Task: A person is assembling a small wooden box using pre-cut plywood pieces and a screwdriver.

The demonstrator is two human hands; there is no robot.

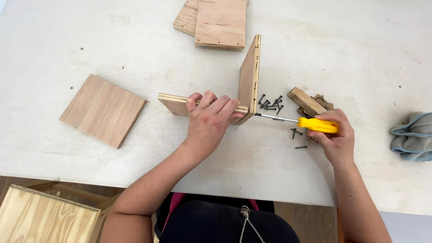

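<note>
Gripping the yellow screwdriver [315, 124] tight, right hand [335, 137] at 3 o'clock could slip off the screw; left hand [209, 121] clamps the plywood panel [173, 102], which might wobble.

View, single: head-worn camera, sited above the person's chest, facing steeply down and forward over the white table [315, 180]. Range: close (forearms enter from the bottom edge, the wearer's dark top shows beneath). Coverage: near table edge across the lower frame; far edge out of view. No second view.
</note>
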